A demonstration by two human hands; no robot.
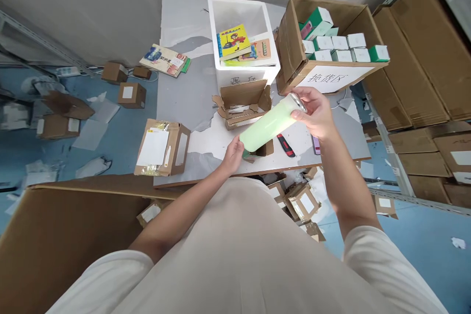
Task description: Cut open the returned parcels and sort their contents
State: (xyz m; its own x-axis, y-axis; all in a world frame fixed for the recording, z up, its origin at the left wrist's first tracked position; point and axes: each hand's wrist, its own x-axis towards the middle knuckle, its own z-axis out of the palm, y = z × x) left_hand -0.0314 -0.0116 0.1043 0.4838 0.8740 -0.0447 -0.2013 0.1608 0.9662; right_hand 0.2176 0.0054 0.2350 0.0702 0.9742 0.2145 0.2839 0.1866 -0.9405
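Note:
A pale green thermos bottle [270, 125] with a shiny metal end is held slantwise above the table's front edge. My right hand [317, 112] is closed around the metal end, at the upper right. At the lower left end, my left hand [232, 155] grips the bottle. Something darker green shows beneath that end, mostly hidden. Just behind the bottle lies an opened small cardboard box [245, 95] with torn flaps. A red and black box cutter [286, 145] rests on the table to the right of the bottle.
A white foam box [217, 34] holds books. Beside it, a large carton [290, 44] contains several green-and-white boxes. More books [164, 60] and a taped parcel [180, 149] lie left. A phone [316, 144] is near my right wrist. Shelving [392, 152] stands right.

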